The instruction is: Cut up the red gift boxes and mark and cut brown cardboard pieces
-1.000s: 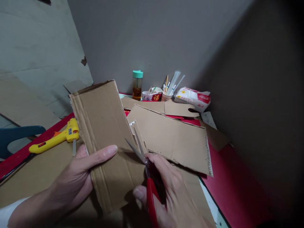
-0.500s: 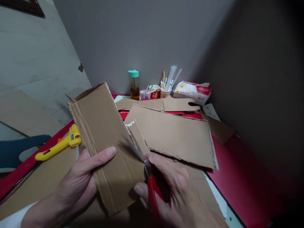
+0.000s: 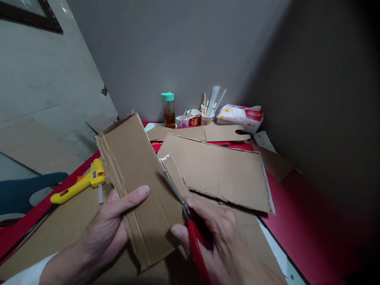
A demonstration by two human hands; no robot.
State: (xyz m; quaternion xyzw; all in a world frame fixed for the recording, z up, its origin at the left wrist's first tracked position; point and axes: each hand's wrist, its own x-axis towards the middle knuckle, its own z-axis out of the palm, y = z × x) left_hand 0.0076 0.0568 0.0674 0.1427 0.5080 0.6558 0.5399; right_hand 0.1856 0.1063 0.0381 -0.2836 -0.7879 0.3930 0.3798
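My left hand [image 3: 115, 221] grips a long brown cardboard piece [image 3: 130, 158] by its left edge, thumb on top. Creases run along the piece's left side. In my right hand [image 3: 219, 229] are scissors [image 3: 194, 241] with red handles, their blades nearly together at the piece's right edge. A narrow cardboard strip [image 3: 175, 172] with a torn white end stands off along that edge, beside the blades. Behind it lies a larger flat cardboard sheet [image 3: 219, 170] with a ragged right end.
A yellow glue gun [image 3: 86, 182] lies at the left. At the back stand a bottle [image 3: 168, 111] with a teal lid, cups [image 3: 207, 118] holding sticks, and a tissue pack [image 3: 240, 116]. A blue chair [image 3: 29, 190] is at the far left.
The scissor blades have closed from apart to nearly together. The held cardboard and both hands appear slightly further right and lower, as the whole view has shifted a little.
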